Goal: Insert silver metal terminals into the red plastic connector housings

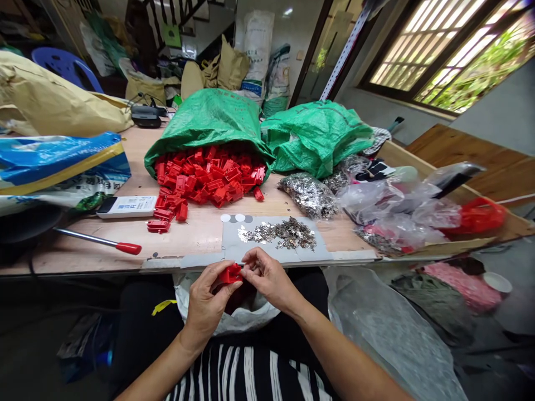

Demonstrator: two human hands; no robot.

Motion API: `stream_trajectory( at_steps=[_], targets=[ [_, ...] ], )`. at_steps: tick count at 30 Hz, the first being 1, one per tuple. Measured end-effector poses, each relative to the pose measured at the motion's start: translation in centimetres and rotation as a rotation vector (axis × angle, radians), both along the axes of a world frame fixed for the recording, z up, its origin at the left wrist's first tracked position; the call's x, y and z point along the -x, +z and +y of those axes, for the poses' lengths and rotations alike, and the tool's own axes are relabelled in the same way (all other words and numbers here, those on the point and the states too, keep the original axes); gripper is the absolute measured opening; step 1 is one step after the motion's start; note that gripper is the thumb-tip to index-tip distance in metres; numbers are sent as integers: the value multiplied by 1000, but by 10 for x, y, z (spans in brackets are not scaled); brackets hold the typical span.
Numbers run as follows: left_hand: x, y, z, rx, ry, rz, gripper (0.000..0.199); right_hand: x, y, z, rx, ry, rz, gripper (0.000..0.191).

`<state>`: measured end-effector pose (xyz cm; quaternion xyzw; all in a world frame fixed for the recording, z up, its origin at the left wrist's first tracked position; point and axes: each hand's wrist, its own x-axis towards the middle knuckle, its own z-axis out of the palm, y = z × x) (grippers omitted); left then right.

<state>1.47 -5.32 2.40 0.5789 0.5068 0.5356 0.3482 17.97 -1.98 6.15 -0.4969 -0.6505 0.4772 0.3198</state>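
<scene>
A small workroom inside a house

A staircase (163,22) and a wooden lattice window (434,50) show the home. The work place is a long wooden table (200,234) with green woven sacks (209,117), many red plastic parts (209,172) and small metal pieces (288,234); filled sacks (254,55) stand along the wall.

The single head-worn camera looks forward and down from just above the person's striped shirt (246,373), close over the left hand (208,312) and right hand (270,281) at a red plastic part (230,273). It faces across the wooden surface (196,231) toward a green woven sack (204,120), with a slatted window (430,50) at far right.
</scene>
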Motion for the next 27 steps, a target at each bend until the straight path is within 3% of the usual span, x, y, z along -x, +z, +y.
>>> stream_trajectory(
  at_steps=[4, 7, 12, 17, 23, 27],
  targets=[
    [-1, 3, -2, -109, -45, 86, 30, 4, -1, -4, -54, -26, -75, 13],
    [-1, 5, -2, -113, -80, 71, 30, 3, -3, -3, -11, 19, -3, 13],
    [0, 3, 0, 144, -129, -134, 39, -4, -3, 0, 201, 83, 235, 29],
    [0, 5, 2, 344, -149, -326, 50, -10, 1, -1, 307, 46, 348, 37],
    [-1, 9, 3, 362, -191, -404, 51, -17, -2, -5, 273, 35, 336, 35],
    [2, 6, 13, 271, -162, -266, 44, -22, -6, -4, 135, 48, 167, 29]
  ],
)
